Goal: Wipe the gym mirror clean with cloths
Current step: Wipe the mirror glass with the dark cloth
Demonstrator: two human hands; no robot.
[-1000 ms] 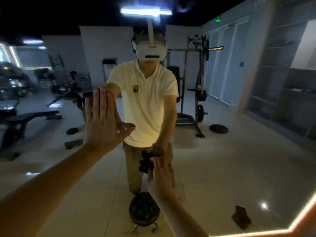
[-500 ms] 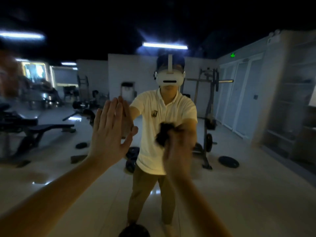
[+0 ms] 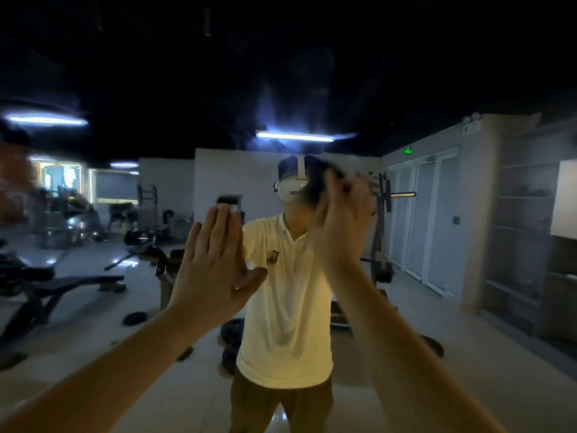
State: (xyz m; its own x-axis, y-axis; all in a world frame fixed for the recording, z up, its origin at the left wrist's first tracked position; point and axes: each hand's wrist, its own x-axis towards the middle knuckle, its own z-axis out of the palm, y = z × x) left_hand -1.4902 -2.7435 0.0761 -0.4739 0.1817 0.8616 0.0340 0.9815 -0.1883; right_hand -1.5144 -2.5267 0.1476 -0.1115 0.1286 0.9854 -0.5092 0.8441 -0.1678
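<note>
The gym mirror (image 3: 437, 89) fills the whole view and reflects a person in a pale polo shirt with a white headset. My left hand (image 3: 215, 264) lies flat against the glass at chest height, fingers straight and together, thumb spread to the right. My right hand (image 3: 337, 226) is raised to head height and grips a dark cloth (image 3: 315, 182), which it holds against the mirror. The cloth and the right hand are blurred by motion.
Everything else is reflection: weight benches (image 3: 56, 285) at the left, a squat rack (image 3: 384, 220) behind the person, weight plates (image 3: 232, 332) on the pale tiled floor, doors and shelving (image 3: 524, 245) at the right, dark ceiling with strip lights.
My right hand has swept the cloth up the mirror from low near the floor to head height. The view has tilted upward. My left hand has stayed flat on the glass.
</note>
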